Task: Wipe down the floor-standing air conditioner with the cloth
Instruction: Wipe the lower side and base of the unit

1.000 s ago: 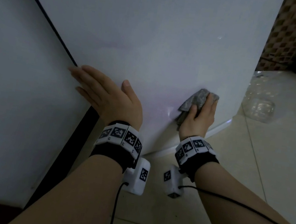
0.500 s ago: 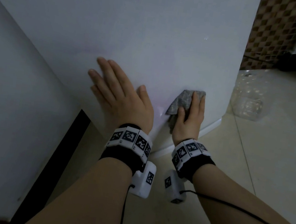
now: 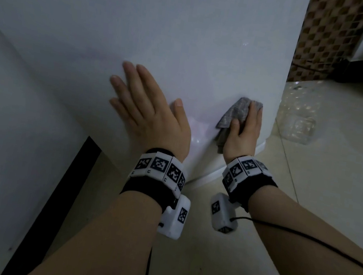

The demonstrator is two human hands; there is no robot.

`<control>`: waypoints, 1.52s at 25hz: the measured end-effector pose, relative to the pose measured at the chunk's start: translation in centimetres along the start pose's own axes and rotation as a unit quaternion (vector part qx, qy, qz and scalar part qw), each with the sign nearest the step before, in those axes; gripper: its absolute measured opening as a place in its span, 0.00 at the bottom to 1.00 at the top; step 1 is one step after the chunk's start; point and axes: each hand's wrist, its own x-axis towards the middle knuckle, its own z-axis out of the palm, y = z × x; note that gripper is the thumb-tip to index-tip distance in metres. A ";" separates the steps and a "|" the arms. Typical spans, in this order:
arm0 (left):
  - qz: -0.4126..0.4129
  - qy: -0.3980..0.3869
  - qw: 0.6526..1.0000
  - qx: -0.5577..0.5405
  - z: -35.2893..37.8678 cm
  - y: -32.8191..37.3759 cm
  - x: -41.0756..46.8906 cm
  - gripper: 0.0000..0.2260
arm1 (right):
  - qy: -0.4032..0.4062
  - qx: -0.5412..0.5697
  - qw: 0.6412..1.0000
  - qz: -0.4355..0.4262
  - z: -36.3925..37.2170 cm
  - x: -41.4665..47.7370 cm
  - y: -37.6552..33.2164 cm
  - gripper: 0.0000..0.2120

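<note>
Most of the upper half of the frame is filled by the air conditioner [image 3: 191, 33], a white, rounded casing that ends in a pale base rim [image 3: 205, 176] near the middle. A flat white panel [image 3: 11, 135] covers the left side of the frame, with a dark strip [image 3: 55, 201] along its lower edge. The floor [image 3: 333, 183], in light tiles, runs across the lower and right parts. A mosaic wall [image 3: 320, 35] of brown and tan squares stands in the upper right. Below it, at right centre, a clear plastic container [image 3: 298, 124] sits on the floor just beside the casing.

Both forearms reach up from the bottom edge. The left hand [image 3: 148, 113] lies flat on the casing at centre, its grip wide, the fingers straight and slightly spread, holding nothing. The right hand [image 3: 244, 135], right of centre, has its grip on the cloth [image 3: 236, 112], with the thumb laid over the fold and the fingers across the upper edge, pressing it to the lower casing near the right side. The cloth is grey and bunched, and part of it hangs down past the thumb.

Each wrist carries a band with black-and-white markers, the left band [image 3: 159, 169] and the right band [image 3: 244, 170]. A small white module hangs under each, the left module [image 3: 174, 216] and the right module [image 3: 222, 214]. A thin black cable [image 3: 301, 240] trails from the right module along the forearm toward the lower right corner.
</note>
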 end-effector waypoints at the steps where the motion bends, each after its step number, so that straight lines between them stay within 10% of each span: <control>1: 0.006 -0.004 1.000 0.002 0.1 0.1 0.0 0.34 | 0.002 -0.001 1.000 0.006 0.0 0.1 0.0 0.27; 38: 0.001 0.009 1.000 0.017 2.3 3.1 -0.2 0.34 | 0.011 0.011 1.000 -0.008 -1.4 2.4 2.8 0.25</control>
